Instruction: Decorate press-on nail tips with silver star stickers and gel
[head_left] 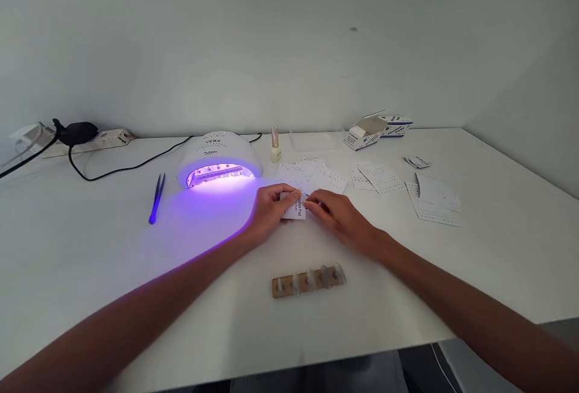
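My left hand (270, 209) and my right hand (337, 215) meet over the middle of the white table (90, 272). Both pinch a small white alcohol pad packet (294, 207), the left at its left edge, the right at its right edge. A wooden strip (308, 280) carrying several clear nail tips lies just in front of my hands. A white nail lamp (218, 158) glows purple behind and to the left of my left hand.
Blue tweezers (156, 198) lie left of the lamp. A small polish bottle (275, 145) stands behind. White sticker sheets (312, 176) are spread to the right, with an open box (366, 132) at the back right. A power strip (90, 138) with cables sits back left.
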